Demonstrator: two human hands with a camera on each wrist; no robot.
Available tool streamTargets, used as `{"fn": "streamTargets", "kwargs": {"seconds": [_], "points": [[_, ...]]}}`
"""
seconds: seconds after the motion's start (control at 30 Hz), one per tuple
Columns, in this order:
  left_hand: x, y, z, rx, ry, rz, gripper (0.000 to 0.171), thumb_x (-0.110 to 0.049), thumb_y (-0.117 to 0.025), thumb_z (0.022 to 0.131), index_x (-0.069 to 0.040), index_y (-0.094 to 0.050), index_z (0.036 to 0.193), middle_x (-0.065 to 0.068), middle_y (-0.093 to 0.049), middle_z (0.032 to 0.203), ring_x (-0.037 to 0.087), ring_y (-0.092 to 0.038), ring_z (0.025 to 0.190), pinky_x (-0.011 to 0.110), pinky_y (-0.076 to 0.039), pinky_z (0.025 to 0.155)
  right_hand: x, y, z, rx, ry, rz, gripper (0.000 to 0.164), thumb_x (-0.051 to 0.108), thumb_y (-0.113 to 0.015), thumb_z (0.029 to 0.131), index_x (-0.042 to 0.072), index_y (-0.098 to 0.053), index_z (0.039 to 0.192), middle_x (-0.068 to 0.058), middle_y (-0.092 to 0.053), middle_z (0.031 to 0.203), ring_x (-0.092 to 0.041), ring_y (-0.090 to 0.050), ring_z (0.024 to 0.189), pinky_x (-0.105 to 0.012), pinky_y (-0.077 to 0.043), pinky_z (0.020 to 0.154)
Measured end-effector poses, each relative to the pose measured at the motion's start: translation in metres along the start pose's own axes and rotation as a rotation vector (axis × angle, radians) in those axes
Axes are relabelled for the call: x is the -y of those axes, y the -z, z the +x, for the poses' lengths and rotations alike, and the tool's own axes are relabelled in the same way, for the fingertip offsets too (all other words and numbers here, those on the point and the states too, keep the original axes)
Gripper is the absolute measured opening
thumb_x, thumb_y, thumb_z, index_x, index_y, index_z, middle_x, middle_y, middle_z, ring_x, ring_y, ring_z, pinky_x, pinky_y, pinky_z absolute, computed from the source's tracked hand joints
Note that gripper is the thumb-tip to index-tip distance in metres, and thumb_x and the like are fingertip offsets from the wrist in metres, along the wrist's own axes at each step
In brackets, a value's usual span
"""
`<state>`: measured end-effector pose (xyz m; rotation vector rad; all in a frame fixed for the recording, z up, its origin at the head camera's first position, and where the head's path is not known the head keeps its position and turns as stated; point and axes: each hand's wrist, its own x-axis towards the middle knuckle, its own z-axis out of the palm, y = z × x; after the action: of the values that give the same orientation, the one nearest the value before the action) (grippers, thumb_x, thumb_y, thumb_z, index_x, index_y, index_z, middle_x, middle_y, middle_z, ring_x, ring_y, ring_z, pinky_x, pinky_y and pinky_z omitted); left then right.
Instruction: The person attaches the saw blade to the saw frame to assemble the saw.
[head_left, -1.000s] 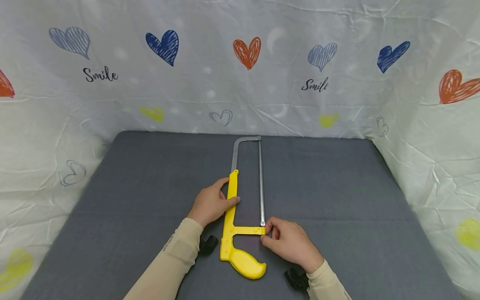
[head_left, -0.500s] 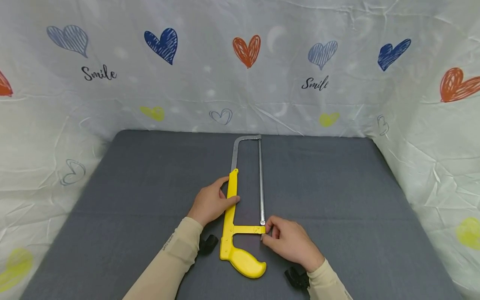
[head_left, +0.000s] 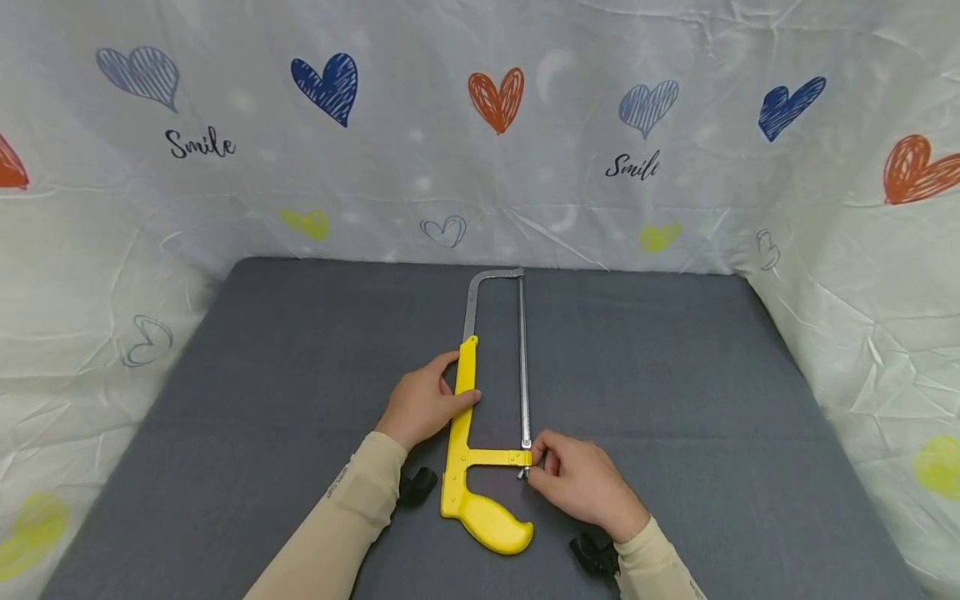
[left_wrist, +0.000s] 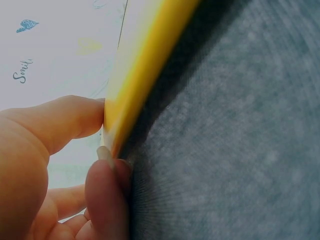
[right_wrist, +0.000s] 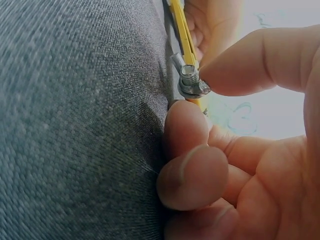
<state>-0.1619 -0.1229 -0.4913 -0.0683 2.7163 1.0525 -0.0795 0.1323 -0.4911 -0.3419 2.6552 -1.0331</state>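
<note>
The saw (head_left: 458,450) is located near the middle of the grey table (head_left: 675,367), lengthwise to the person; whether it rests fully on the cloth cannot be told. The yellow handle (head_left: 497,525) is directed toward the person, and the metal bow (head_left: 470,312) is directed away. The blade (head_left: 524,367) is positioned on the right side, parallel to the yellow frame (head_left: 467,362), and its near end is located at the crossbar (head_left: 495,457). Below the crossbar, a wing nut (right_wrist: 192,91) is seated on a threaded stud (right_wrist: 188,71).

The frame is gripped by the left hand (head_left: 423,408) between thumb and fingers, above the crossbar. The wing nut is pinched between the thumb and curled forefinger of the right hand (head_left: 581,483), at the end of the crossbar.

Both arms are covered by beige sleeves (head_left: 337,517). A black device (head_left: 417,489) is located at the left wrist, and a second unit (head_left: 595,557) at the right. The table is enclosed by a pale curtain (head_left: 405,158) printed with hearts (head_left: 497,100) and the word "Smile" (head_left: 200,143).
</note>
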Motion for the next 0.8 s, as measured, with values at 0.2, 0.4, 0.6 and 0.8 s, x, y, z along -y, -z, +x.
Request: {"fn": "streamTargets", "kwargs": {"seconds": [0.2, 0.4, 0.6, 0.8], "points": [[-0.0008, 0.0009, 0.0002, -0.004, 0.000, 0.001, 0.082, -0.046, -0.083, 0.094, -0.020, -0.048, 0.163, 0.005, -0.063, 0.084, 0.020, -0.057, 0.066, 0.030, -0.045, 0.060, 0.0002, 0.0011, 0.0008, -0.006, 0.003, -0.008, 0.009, 0.018, -0.074, 0.091, 0.024, -0.067, 0.094, 0.011, -0.056, 0.067, -0.006, -0.045, 0.051, -0.024, -0.036, 0.050], [-0.0012, 0.0006, 0.0001, -0.004, 0.000, -0.004, 0.082, -0.046, -0.083, 0.094, -0.019, -0.049, 0.163, 0.005, -0.063, 0.084, 0.021, -0.057, 0.066, 0.030, -0.045, 0.060, 0.0006, 0.0014, 0.0005, 0.000, 0.004, -0.004, 0.009, 0.019, -0.074, 0.090, 0.023, -0.068, 0.094, 0.011, -0.056, 0.068, -0.005, -0.045, 0.051, -0.024, -0.035, 0.051], [-0.0019, 0.0006, 0.0009, -0.010, -0.009, -0.011, 0.081, -0.045, -0.083, 0.094, -0.019, -0.049, 0.162, 0.005, -0.063, 0.084, 0.020, -0.057, 0.066, 0.030, -0.045, 0.059, 0.0004, 0.0025, 0.0013, -0.011, 0.012, -0.012, 0.009, 0.017, -0.075, 0.090, 0.020, -0.069, 0.095, 0.011, -0.055, 0.068, -0.006, -0.045, 0.052, -0.024, -0.035, 0.051], [-0.0012, 0.0004, -0.0012, -0.009, -0.003, -0.019, 0.081, -0.044, -0.083, 0.093, -0.018, -0.049, 0.162, 0.005, -0.063, 0.083, 0.020, -0.057, 0.066, 0.030, -0.046, 0.059, -0.0002, 0.0024, 0.0007, 0.005, 0.024, -0.016, 0.010, 0.015, -0.076, 0.093, 0.022, -0.069, 0.096, 0.011, -0.054, 0.068, -0.006, -0.045, 0.052, -0.024, -0.036, 0.052]]}}
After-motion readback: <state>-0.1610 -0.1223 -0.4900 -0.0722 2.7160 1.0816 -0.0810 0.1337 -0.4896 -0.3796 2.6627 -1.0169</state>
